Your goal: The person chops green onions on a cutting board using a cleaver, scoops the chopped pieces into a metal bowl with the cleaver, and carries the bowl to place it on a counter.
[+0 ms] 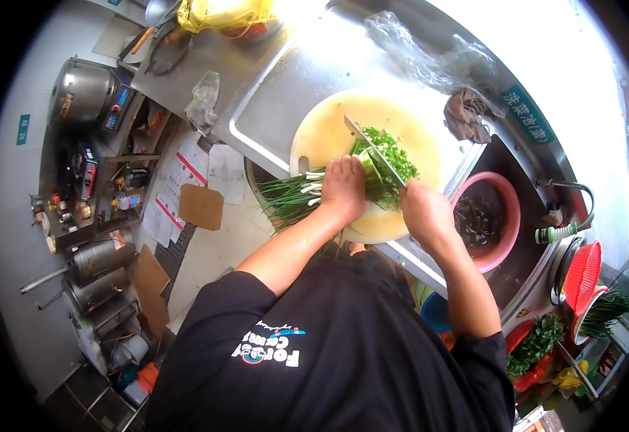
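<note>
On a round yellow cutting board (321,122) lies a bunch of green onions (293,194), its white ends and long leaves hanging over the board's left edge. My left hand (344,186) presses down on the bunch, fingers closed around it. In my right hand (427,210) is the handle of a kitchen knife (373,149), its blade slanting up and left across the greens beside my left fingers. Chopped green pieces (393,147) are heaped on the far side of the blade. My right fingers wrap the handle, which is mostly hidden.
Right of the board, a pink basin (514,216) with dark contents sits in the sink, near a faucet hose (581,205). A brown rag (465,115) and clear plastic bag (408,54) lie behind. Leafy greens (541,345) and a red basket (583,273) stand lower right.
</note>
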{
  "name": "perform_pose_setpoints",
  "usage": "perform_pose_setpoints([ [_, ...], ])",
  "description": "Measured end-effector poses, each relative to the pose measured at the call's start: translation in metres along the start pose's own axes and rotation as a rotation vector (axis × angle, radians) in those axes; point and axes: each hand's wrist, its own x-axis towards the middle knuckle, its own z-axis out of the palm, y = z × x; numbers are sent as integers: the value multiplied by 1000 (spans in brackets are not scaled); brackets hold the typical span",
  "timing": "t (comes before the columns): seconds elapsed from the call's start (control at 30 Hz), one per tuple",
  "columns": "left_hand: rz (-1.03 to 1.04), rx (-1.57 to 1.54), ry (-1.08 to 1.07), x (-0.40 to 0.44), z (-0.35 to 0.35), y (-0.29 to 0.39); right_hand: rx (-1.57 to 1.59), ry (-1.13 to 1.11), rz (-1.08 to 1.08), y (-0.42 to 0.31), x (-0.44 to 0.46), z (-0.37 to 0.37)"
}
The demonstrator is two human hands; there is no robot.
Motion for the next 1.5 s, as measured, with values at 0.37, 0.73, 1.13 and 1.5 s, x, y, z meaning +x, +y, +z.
perform_pose_setpoints([
  [0.37,43,-78,40,-4,-5,-1,71,111,-161,25,52,54],
  [0.73,17,-96,39,-3,-3,-1,-83,-59,-124,27,41,36],
  [1.13,-103,-85,-128,-3,-17,11,40,21,-35,13,-50,-1],
  [1.5,-86,-37,-58,-3,-1,10,0,5,-28,20,17,72],
])
